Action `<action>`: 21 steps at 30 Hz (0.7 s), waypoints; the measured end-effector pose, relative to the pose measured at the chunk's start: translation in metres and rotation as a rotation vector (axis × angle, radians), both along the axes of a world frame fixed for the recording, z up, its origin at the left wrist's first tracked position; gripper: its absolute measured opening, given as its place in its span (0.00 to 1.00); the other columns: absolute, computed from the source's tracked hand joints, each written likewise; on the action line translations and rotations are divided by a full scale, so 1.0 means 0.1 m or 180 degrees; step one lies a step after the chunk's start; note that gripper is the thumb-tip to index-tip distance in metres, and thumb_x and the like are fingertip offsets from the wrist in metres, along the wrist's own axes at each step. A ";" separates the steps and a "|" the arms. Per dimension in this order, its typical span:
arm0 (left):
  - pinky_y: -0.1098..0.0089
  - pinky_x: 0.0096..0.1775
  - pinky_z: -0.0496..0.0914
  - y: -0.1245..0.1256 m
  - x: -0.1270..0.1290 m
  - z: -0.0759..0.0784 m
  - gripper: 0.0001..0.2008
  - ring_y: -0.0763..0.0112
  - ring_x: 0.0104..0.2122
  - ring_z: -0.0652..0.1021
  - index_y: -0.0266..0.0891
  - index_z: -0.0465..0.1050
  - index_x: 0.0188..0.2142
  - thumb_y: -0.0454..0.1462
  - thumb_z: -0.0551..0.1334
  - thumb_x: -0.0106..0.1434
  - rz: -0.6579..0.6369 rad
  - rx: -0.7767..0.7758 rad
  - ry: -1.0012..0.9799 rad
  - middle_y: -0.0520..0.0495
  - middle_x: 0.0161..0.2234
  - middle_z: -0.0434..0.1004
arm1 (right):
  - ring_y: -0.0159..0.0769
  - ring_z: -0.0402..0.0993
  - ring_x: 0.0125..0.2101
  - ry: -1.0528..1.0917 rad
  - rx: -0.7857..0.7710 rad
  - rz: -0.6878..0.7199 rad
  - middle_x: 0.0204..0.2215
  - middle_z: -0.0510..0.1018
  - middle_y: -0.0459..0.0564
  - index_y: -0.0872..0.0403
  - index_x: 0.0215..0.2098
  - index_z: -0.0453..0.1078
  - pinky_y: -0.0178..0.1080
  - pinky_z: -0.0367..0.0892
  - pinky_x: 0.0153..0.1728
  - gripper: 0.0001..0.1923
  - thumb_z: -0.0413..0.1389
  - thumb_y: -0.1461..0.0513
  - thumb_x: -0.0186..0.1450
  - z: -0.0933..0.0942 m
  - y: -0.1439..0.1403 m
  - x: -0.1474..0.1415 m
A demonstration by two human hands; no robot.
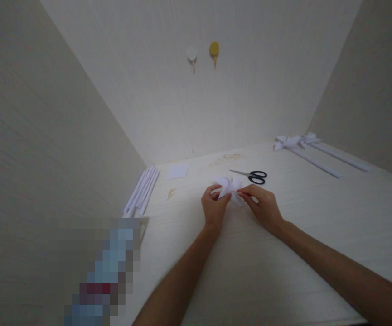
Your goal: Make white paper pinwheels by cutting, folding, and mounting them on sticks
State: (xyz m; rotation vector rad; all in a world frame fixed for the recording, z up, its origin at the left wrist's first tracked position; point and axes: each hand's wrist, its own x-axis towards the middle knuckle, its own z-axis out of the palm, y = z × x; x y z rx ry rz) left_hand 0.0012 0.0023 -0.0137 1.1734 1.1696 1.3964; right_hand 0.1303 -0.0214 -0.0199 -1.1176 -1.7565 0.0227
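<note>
One folded white paper piece is held between two hands, one pair of scissors just beyond, two finished paper flowers far right, two wall hooks above.

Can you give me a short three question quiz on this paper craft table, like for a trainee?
1. True or false: the scissors lie beyond the hands, untouched.
2. Which thing do the left hand and right hand both pinch?
A. the white paper flower
B. the flat paper square
C. the folded paper strips
3. Fill in: the two finished paper flowers with long stems lie at the far ____ of the table.

Key: 1 true; 2 A; 3 right.
</note>
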 end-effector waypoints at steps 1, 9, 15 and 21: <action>0.75 0.24 0.65 0.00 0.00 0.00 0.18 0.73 0.21 0.73 0.35 0.66 0.33 0.31 0.63 0.39 -0.0013 -0.0003 0.0008 0.50 0.22 0.73 | 0.34 0.69 0.27 0.0019 -0.0011 -0.0012 0.25 0.74 0.49 0.54 0.29 0.68 0.36 0.64 0.30 0.05 0.50 0.64 0.59 0.00 0.00 0.00; 0.74 0.25 0.65 0.02 -0.01 -0.03 0.18 0.72 0.22 0.73 0.36 0.65 0.34 0.29 0.63 0.39 -0.0046 -0.0002 -0.0080 0.50 0.22 0.73 | 0.34 0.68 0.27 0.0112 -0.0010 0.0013 0.24 0.73 0.48 0.54 0.29 0.67 0.35 0.63 0.29 0.06 0.49 0.64 0.59 -0.02 0.02 0.00; 0.74 0.25 0.65 0.00 0.00 0.01 0.18 0.73 0.22 0.73 0.35 0.65 0.33 0.29 0.63 0.39 -0.0068 -0.0041 -0.0113 0.50 0.22 0.74 | 0.33 0.67 0.26 0.0178 -0.0055 0.0047 0.24 0.72 0.48 0.54 0.29 0.66 0.35 0.62 0.28 0.06 0.48 0.64 0.59 -0.01 0.02 0.00; 0.76 0.22 0.64 0.03 -0.01 0.02 0.17 0.76 0.18 0.71 0.34 0.66 0.31 0.30 0.63 0.38 -0.0100 -0.0210 -0.0004 0.52 0.19 0.71 | 0.33 0.65 0.27 0.0331 -0.0265 0.0209 0.25 0.70 0.48 0.54 0.28 0.65 0.35 0.61 0.29 0.06 0.48 0.65 0.60 0.04 0.01 0.00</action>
